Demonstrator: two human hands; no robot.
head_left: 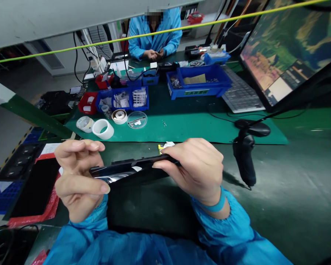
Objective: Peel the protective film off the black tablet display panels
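Note:
A thin black glossy panel [143,170] is held up in front of me, seen almost edge-on, with light reflecting on its left part. My right hand [197,171] pinches its right end, thumb on the near side and fingers folded over the far side. Around the left end is my left hand [79,176], its thumb along the lower corner and its other fingers loosely curled above. How firmly the left fingers press is hidden. Just behind the panel, a small yellow item [160,148] and a crumpled white piece [169,144] lie on the table.
A dark flat screen [37,187] lies on red wrap at left. Tape rolls [103,129], a round clear dish [137,120] and blue parts bins [200,81] stand on the green mat. At right are a black handheld tool [244,158], mouse, keyboard and monitor. A co-worker [154,35] sits opposite.

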